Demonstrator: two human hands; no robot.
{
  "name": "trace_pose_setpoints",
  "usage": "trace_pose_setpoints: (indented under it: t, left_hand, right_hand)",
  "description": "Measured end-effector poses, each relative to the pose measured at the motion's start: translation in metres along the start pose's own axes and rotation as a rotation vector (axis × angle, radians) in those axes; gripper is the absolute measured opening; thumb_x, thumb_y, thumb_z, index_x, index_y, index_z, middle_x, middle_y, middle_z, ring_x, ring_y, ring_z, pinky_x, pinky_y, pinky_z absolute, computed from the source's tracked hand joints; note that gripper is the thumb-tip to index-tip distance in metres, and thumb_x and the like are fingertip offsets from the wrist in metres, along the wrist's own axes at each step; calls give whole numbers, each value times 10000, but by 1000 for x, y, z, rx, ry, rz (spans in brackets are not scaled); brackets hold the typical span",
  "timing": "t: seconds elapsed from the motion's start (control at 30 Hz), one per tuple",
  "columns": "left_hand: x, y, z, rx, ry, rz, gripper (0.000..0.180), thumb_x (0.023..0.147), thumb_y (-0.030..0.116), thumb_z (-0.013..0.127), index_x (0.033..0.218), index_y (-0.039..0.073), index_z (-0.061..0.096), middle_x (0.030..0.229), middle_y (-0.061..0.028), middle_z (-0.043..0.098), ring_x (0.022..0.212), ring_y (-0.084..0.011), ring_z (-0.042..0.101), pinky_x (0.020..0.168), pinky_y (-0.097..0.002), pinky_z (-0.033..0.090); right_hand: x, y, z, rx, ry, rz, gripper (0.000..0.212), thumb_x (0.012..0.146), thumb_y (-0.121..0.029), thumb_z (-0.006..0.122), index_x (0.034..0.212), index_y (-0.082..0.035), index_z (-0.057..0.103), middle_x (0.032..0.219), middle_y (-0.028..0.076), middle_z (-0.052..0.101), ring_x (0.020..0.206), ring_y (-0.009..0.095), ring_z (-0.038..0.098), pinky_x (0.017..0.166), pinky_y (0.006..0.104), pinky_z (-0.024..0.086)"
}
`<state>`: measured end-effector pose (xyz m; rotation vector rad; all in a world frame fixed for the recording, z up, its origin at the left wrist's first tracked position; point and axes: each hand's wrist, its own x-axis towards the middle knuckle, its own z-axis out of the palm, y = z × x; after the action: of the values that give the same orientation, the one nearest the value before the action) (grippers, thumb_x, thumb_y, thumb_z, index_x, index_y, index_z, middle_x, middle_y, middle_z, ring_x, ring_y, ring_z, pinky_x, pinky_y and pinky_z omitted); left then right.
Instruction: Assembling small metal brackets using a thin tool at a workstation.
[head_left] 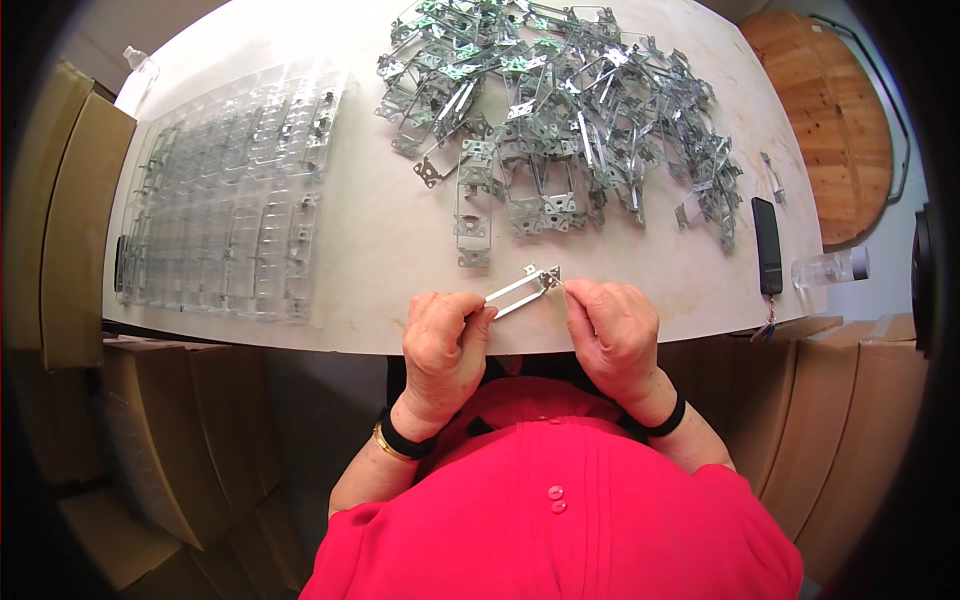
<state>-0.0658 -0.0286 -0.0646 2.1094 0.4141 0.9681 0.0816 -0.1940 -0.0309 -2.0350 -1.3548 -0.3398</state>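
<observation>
- Metal bracket (pixel 520 304): thin open frame, held tilted over the desk (pixel 380 250), just inside mid near edge, right end higher.
- Left hand (pixel 440 340): grip clamped on bracket's left end, thumb against forefinger.
- Right hand (pixel 615 325): fingertips at the end plate (pixel 551 277); can't tell if grip is clamped on it.
- Risk: slip off the near edge, if left pinch loosens; thin rails may bend if both hands twist. Pile could snag, pieces look interlocked.
- Bracket pile (pixel 570 120): tangled, far edge toward desk middle.
- Clear plastic trays (pixel 230 190): along left edge, small parts inside.
- Phone (pixel 766 245), clear bottle (pixel 830 269): by right edge.
- Room: cardboard boxes (pixel 850 420) both sides; round wooden board (pixel 815 120) beyond right edge.
</observation>
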Motion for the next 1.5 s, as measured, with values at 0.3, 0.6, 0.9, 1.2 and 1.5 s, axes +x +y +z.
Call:
trace_pose_setpoints:
  t: [0.3, 0.6, 0.9, 1.2, 1.5]
  left_hand:
    - [2, 0, -1, 10, -6, 14, 240, 845, -72, 833, 980, 55, 681, 812, -62, 623, 721, -224, 529, 668, -351, 438]
    - [1, 0, 0, -11, 0, -3, 226, 854, -68, 829, 970, 53, 678, 789, -59, 599, 708, -228, 510, 659, -353, 429]
    - [3, 0, 0, -2, 9, 25, 239, 840, -71, 837, 965, 53, 675, 785, -62, 605, 694, -225, 509, 659, -358, 430]
    - [2, -1, 0, -8, 9, 16, 237, 839, -70, 838, 957, 52, 673, 778, -64, 603, 686, -228, 510, 653, -360, 428]
    - [1, -1, 0, -16, 10, 19, 236, 841, -73, 837, 955, 50, 671, 771, -64, 596, 679, -222, 508, 649, -354, 425]
  right_hand:
    - [1, 0, -6, -5, 1, 13, 278, 839, 50, 768, 1094, -29, 689, 773, 94, 599, 676, 304, 612, 629, 421, 482]
    - [1, -1, -5, -12, 14, 54, 267, 843, 42, 778, 1081, -35, 686, 796, 102, 632, 697, 310, 637, 651, 413, 509]
    - [5, -1, -1, -16, 10, 49, 259, 850, 38, 770, 1076, -41, 669, 802, 115, 641, 692, 328, 636, 644, 424, 513]
    - [2, -4, 6, 9, 44, 89, 248, 858, 37, 764, 1072, -37, 664, 807, 126, 647, 687, 339, 632, 638, 434, 512]
    - [3, -4, 5, 48, 30, 130, 232, 867, 47, 750, 1064, -38, 662, 816, 132, 662, 684, 345, 641, 626, 440, 515]
